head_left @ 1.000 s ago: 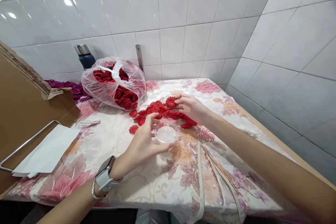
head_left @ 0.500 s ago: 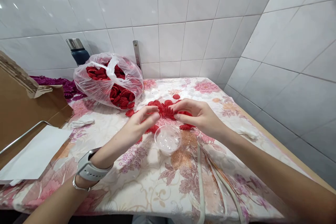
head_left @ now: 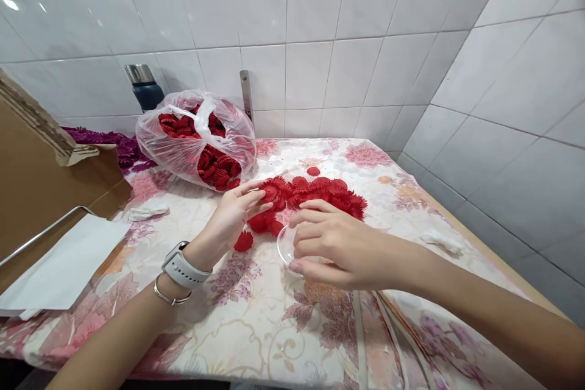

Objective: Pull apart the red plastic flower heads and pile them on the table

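Note:
My left hand [head_left: 230,212] is at the left edge of a loose pile of red fringed flower pieces [head_left: 331,191]. Its fingers close on one red flower piece [head_left: 270,192], which faces me at the fingertips; the exact grip is partly hidden. A white watch and a silver bangle circle that wrist. Over a small clear round plastic tub [head_left: 284,245] hangs my right hand [head_left: 326,244], its fingers bent and apart, with nothing seen in them. That hand covers most of the tub, so its contents are hidden.
A tied clear bag [head_left: 183,155] of red pieces leans near a dark bottle [head_left: 147,94] by the tiled wall. At left stand a cardboard box [head_left: 41,164] and white paper [head_left: 64,262]. Pale strips [head_left: 361,341] lie at the front right of the flowered tablecloth [head_left: 256,329].
My right hand has left the red pieces and come down toward me over the tub. My left hand has drawn slightly left, uncovering more of the pile. The view has shifted a little.

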Motion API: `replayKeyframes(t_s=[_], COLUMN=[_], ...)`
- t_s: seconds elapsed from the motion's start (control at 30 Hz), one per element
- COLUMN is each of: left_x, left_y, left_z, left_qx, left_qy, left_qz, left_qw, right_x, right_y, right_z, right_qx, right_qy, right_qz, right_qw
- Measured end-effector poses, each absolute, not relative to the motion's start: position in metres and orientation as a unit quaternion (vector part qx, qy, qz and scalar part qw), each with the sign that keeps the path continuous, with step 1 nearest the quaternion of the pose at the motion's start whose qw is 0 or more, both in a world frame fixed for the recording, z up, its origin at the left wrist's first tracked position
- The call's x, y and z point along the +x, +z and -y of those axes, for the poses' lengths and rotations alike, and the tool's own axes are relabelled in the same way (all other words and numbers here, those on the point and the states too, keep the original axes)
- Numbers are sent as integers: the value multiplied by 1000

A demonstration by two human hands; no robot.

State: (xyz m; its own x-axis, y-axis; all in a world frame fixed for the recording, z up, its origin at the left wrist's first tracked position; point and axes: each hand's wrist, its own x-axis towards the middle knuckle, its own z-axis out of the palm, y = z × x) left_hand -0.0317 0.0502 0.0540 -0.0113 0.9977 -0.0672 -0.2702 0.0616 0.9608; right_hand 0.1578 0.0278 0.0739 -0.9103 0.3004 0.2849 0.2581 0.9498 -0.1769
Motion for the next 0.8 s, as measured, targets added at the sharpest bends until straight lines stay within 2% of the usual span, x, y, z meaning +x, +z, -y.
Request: replayKeyframes(t_s=[0.07, 0.17, 0.33, 0.4, 0.57, 0.8], left_x=[-32, -29, -26, -25, -20, -17], left_y=[50, 45, 42, 42, 39, 38], left_z=[-51, -50, -46, -45, -42, -39], left_qx=[409, 416, 429, 434, 456, 469], left_qy=[541, 523, 494, 484, 492, 511], left_qz=[-451, -455, -448, -440, -414, -460], left_qw=[580, 589, 610, 620, 615, 555], right_x=[157, 159, 163, 160, 147, 146], right_y=[71, 69, 68, 65, 50, 38], right_z=[-25, -25, -45, -56, -69, -68], right_qx=[-154, -152, -265, -310, -369, -395], right_qy=[56, 76, 134, 158, 312, 402], right_qz=[979, 974, 889, 853, 787, 707], right_qw=[125, 149, 349, 389, 384, 427])
